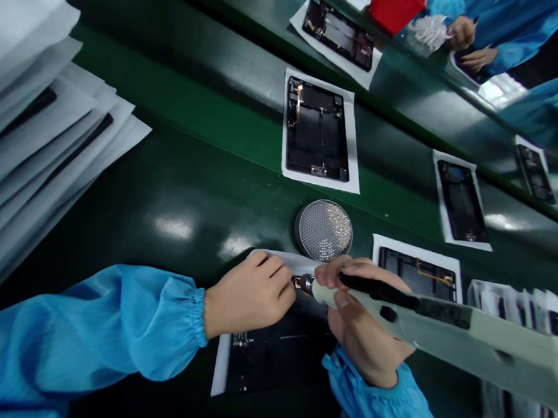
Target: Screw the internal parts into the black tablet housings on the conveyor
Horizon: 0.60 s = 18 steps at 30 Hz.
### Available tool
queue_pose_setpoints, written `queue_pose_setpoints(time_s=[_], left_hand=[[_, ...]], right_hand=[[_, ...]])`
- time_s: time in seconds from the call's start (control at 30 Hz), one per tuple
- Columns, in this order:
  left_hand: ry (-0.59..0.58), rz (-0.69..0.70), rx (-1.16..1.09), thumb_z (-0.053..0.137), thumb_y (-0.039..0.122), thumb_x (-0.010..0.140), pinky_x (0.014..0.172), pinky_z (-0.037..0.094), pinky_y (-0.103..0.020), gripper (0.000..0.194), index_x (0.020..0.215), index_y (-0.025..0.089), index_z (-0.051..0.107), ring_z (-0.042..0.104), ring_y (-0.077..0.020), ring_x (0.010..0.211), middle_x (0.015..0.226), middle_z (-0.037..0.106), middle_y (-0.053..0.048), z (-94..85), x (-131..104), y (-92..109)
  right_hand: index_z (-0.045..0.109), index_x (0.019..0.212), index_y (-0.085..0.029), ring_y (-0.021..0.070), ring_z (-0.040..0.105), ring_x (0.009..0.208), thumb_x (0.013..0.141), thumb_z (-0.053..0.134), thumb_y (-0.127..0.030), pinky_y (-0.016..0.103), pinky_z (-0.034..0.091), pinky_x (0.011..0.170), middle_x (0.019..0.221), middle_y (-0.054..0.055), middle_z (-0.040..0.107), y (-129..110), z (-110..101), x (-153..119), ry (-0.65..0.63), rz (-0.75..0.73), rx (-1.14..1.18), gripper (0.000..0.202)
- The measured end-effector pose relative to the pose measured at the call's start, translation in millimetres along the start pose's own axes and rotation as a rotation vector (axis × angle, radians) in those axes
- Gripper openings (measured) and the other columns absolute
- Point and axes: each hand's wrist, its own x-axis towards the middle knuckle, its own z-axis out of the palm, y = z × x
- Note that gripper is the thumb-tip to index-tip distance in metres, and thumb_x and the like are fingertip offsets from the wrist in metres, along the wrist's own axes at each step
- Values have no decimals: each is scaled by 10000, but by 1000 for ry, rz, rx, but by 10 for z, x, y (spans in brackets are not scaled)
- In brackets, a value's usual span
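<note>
My right hand (pixel 365 309) is wrapped round a pale electric screwdriver (pixel 460 333) with a black lever along its side. Its metal tip points left, down at the upper part of a black tablet housing (pixel 279 354) lying on white sheeting in front of me. My left hand (pixel 252 292) rests on the same housing just left of the tip, its fingers curled and their ends hidden, so what they hold cannot be made out. Just beyond both hands stands a round grey screw tray (pixel 324 229) with a perforated top, small shiny bits covering its right side.
Beyond the tray, another open tablet housing (pixel 318 129) lies on white sheeting on the green bench (pixel 191 172). One more housing (pixel 417 272) is right of my hands. Stacks of sleeved parts (pixel 42 131) rise at left and right. Across the bench, co-workers' hands (pixel 477 57) work near a red bin (pixel 398 8).
</note>
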Motion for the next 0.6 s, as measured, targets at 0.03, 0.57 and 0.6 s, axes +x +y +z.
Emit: queue_pose_setpoints(time_s=[0.03, 0.57, 0.6], left_hand=[[-3, -2, 4, 486, 107, 969, 658, 444, -359, 202, 856, 108, 655, 578, -208, 735, 811, 633, -81, 1, -4, -1], [-121, -121, -11, 437, 110, 955, 748, 471, -390, 186, 942, 89, 622, 565, -269, 901, 963, 606, -137, -61, 45, 8], [-158, -151, -13, 446, 110, 939, 760, 474, -396, 177, 987, 81, 614, 556, -281, 934, 1023, 600, -157, -74, 63, 6]], right_hand=[[680, 1019, -232, 193, 590, 751, 797, 638, -65, 405, 499, 671, 815, 23, 579, 1, 2, -3, -7, 1, 1, 281], [646, 960, -246, 181, 580, 737, 812, 636, -95, 378, 493, 667, 790, 9, 575, 116, 8, -14, -33, -8, 12, 212], [647, 953, -250, 183, 582, 733, 812, 645, -112, 377, 489, 658, 785, 8, 577, 138, 23, -11, -32, -8, 10, 197]])
